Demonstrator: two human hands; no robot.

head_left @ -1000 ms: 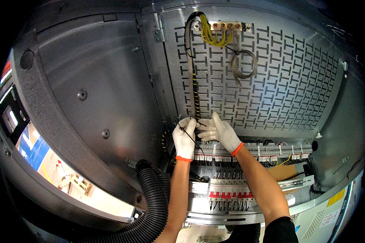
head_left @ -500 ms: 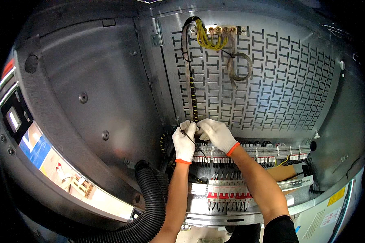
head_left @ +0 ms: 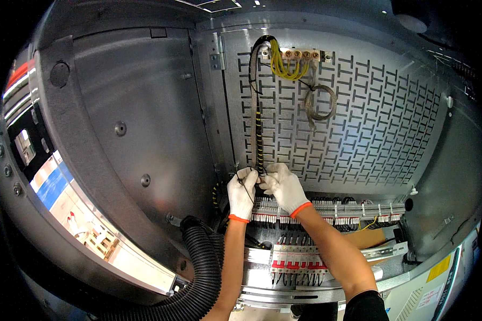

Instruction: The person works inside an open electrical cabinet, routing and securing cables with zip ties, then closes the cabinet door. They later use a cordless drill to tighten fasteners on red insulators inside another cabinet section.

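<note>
A cable bundle point(head_left: 259, 134), black with yellow wraps beside a grey braided strap point(head_left: 254, 123), hangs down the slotted metal plate point(head_left: 369, 115). At its lower end both of my hands meet, in white knit gloves with orange cuffs. My left hand point(head_left: 242, 191), left of the bundle, is closed with thumb and fingers pinched on a thin black cable tie point(head_left: 245, 184), whose tail crosses the glove. My right hand point(head_left: 284, 187) is at the bundle's right side, its fingers bent and closed by the tie; what lies between its fingertips is hidden.
Below my hands runs a row of terminal blocks point(head_left: 348, 210), and under it breakers with red switches point(head_left: 300, 265). A thick black corrugated hose point(head_left: 203, 262) curves at lower left. Yellow wires point(head_left: 284, 69) and a coiled braided strap point(head_left: 333, 101) hang above. Metal cabinet walls point(head_left: 139, 117) enclose the space.
The view has tilted, so the cabinet sits lower in the picture. Both hands stay at the bundle's lower end; the right hand's fingers have curled in more beside it.
</note>
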